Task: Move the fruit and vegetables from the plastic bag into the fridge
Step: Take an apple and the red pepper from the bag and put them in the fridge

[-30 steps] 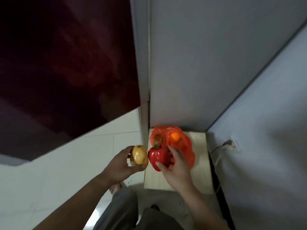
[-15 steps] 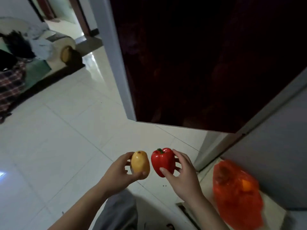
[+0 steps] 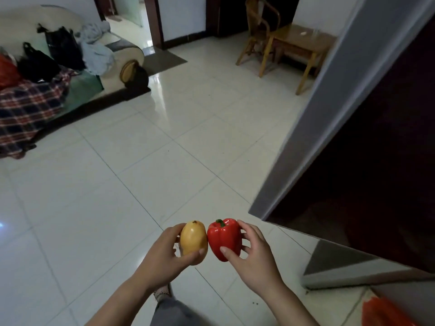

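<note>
Pale glossy tiled floor (image 3: 141, 172) fills most of the view. Along its right side stands what I take to be the fridge (image 3: 376, 161), a dark red face with a grey edge; no open compartment shows. Far across the floor from the fridge sits a sofa (image 3: 70, 74) heaped with bags and cloth. Beyond the fridge's far end are a wooden table (image 3: 303, 41) and a chair (image 3: 259, 27). At the foot of the fridge, in the lower corner of the view, lies the orange plastic bag (image 3: 386, 311), mostly cut off by the frame.

Just out from the fridge's grey edge, both hands are raised side by side. The left hand (image 3: 162, 252) curls round a yellow fruit (image 3: 194, 241), thumb under it and fingers behind. The right hand (image 3: 256, 252) holds a red bell pepper (image 3: 224, 238) between thumb and spread fingertips. The two pieces touch or nearly touch.

The pepper is probably hollow and light, with a waxy skin that can slip, so a hold round its broad body suits it better than the stem. The fruit looks denser and liable to bruise, so cupping it in the palm seems safest.
</note>
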